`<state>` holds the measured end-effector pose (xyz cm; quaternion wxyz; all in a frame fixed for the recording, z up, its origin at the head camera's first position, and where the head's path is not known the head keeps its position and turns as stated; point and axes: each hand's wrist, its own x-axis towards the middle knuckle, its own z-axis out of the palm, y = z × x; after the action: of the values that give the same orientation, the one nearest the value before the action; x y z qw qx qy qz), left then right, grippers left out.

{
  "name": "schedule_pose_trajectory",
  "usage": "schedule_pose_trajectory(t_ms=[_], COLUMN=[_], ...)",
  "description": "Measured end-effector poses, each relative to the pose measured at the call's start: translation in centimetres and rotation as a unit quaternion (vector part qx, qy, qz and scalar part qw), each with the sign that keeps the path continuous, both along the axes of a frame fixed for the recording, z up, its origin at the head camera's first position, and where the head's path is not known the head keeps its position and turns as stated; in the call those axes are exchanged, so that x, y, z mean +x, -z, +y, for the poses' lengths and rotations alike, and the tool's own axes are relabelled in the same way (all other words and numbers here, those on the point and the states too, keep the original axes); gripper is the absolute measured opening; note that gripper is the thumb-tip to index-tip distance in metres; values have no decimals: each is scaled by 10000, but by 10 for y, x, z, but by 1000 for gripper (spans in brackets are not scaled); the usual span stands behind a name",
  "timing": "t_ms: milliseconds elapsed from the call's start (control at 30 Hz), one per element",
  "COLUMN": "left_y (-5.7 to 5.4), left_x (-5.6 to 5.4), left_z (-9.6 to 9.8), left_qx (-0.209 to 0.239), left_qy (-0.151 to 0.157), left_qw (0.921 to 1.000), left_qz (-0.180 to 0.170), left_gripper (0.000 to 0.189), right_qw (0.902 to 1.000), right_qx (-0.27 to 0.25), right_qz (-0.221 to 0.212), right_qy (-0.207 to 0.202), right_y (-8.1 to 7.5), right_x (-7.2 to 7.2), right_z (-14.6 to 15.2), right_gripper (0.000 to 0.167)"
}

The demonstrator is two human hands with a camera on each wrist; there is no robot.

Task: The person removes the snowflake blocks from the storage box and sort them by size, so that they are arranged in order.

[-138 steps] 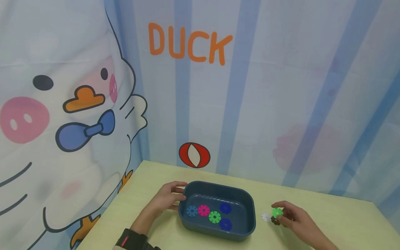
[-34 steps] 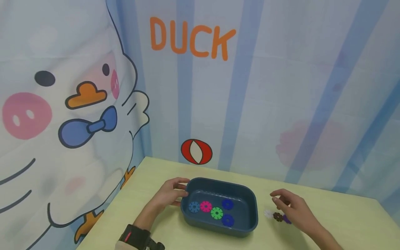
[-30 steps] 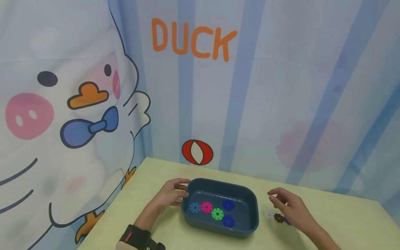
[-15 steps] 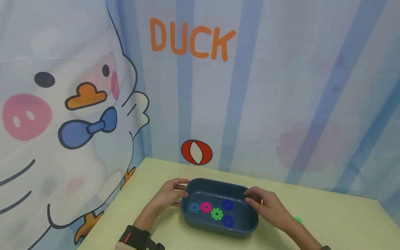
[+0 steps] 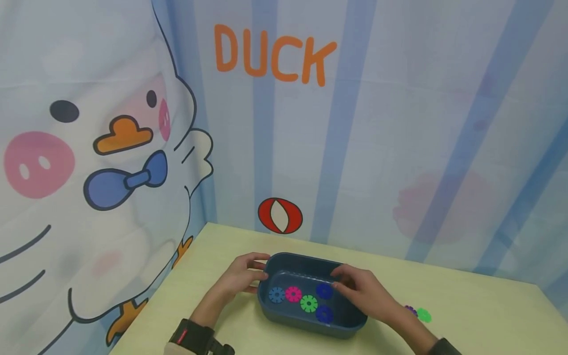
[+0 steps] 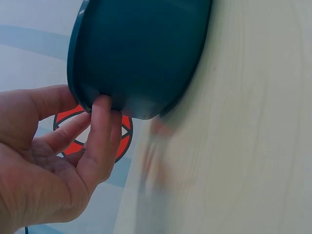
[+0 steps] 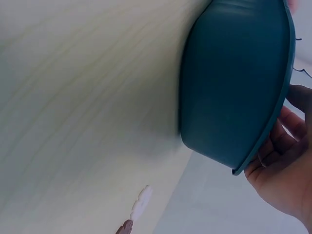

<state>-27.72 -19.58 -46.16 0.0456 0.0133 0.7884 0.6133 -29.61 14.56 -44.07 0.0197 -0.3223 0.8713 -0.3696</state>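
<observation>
Spotted a purple disc (image 5: 411,310) and a green disc (image 5: 424,315), lower right. Curled the right hand (image 5: 367,294) over the tub (image 5: 306,326), lower centre, with five discs (image 5: 314,304) inside; couldn't tell if gripping anything. Steadied its left end with the left hand (image 5: 241,277), fingers spread. Probably mid-loading; apparently called next for release.

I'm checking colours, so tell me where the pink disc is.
In the head view, the pink disc lies in the left half of the tray, between the light-blue disc and the green disc.
</observation>
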Motion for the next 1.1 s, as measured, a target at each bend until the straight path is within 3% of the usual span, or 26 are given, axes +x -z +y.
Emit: schedule_pose_trajectory(t_ms=[300,467,667,900,1100], left_y=[0,0,-1,1,-1], left_x=[0,-1,0,1,0], left_z=[-1,-1,-2,-2,0], left_qx=[61,68,92,76,56], left_qy=[137,184,153,172,103], left_qw=[9998,9997,9997,9997,9999], left_qz=[-106,-115,-142,-135,-120], left_gripper=[51,51,51,52,51], right_qw=[9938,9871,9715,9590,9502], right_qx=[1086,1552,2164,2707,2930], right_qz=[46,316,949,840,1059], right_qy=[-224,-233,-208,44,77], right_y=[0,-1,-1,5,6], right_x=[-6,-6,-5,-5,-6], right_z=[-15,-22,-29,-35,-38], right_gripper=[33,34,35,37,35])
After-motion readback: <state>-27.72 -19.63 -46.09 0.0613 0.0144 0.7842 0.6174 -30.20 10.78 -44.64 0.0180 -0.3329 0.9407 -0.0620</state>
